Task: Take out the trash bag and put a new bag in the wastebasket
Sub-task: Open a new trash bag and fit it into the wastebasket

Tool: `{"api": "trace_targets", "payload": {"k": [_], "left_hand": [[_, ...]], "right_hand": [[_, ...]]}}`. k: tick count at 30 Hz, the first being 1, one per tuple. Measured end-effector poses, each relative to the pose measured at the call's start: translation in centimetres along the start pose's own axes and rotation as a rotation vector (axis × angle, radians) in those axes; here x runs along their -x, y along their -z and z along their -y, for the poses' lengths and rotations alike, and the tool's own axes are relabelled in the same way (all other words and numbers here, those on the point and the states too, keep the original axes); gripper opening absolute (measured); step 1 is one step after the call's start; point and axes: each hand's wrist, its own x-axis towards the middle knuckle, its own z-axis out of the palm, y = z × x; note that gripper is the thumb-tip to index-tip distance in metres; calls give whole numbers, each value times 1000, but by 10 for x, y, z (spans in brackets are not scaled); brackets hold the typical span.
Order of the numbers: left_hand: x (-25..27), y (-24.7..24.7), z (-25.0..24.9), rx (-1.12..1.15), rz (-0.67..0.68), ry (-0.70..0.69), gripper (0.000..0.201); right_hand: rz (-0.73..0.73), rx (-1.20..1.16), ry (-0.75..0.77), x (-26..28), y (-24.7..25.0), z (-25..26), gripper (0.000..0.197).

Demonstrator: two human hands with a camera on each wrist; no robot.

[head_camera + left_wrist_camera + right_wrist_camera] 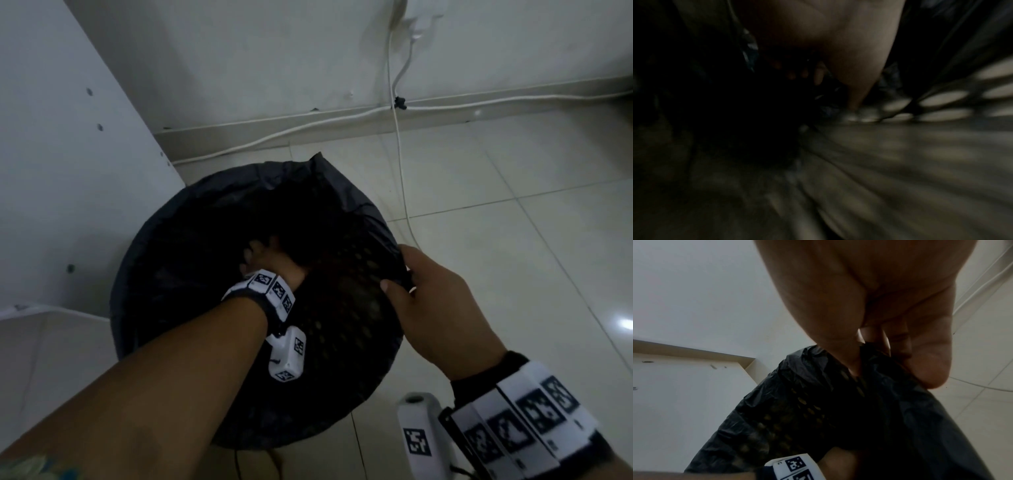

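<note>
On the tiled floor, in the corner by the wall, left to right:

White panel (68, 154): standing at the far left, drilled with small holes, just beside the basket.

Wastebasket (342, 342): black mesh, round, sitting between the panel and open tile; its perforated wall is showing on the near and right side.

Trash bag (205, 205): black film, lying draped over the rim on the left and far side, with a loose peak (320, 161) rising at the back. On the right the film is bunching at the rim rather than lying smooth.

Left hand (267, 263): reaching down inside the basket, wrist at rim level. Fingers are going into dark; whether they are gripping or merely pressing the film cannot be told, and the left wrist view is too blurred to settle it.

Right hand (421, 301): grasping the bag edge at the right rim, thumb inside and fingers curling outside, pinching the film against the mesh.

White cables (399, 164): hanging from the wall and trailing across the tile to the right.

Risk note, as judgement: thin film is likely tearing if dragged hard over the mesh; the light basket may be tipping or sliding if the right hand pulls sideways; an unseated far edge may be slipping into the basket.
</note>
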Motion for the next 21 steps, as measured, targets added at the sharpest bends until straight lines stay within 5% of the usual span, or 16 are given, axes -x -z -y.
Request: {"api": "trace_targets", "payload": {"k": [2, 4, 11, 16, 19, 21], "left_hand": [[-6, 0, 9, -86, 124, -51, 134], [-10, 1, 14, -84, 180, -113, 135], [30, 17, -16, -42, -20, -139, 74], [110, 54, -13, 163, -87, -426, 49], [163, 73, 9, 353, -220, -520, 39], [195, 81, 31, 450, -507, -566, 18]], "right_hand": [[-5, -5, 2, 0, -1, -1, 31], [-12, -8, 9, 0, -2, -1, 31], [-37, -8, -7, -8, 0, -3, 33], [-39, -2, -14, -11, 5, -6, 33], [-17, -11, -18, -15, 6, -10, 33], [-3, -9, -10, -20, 6, -12, 30]]}}
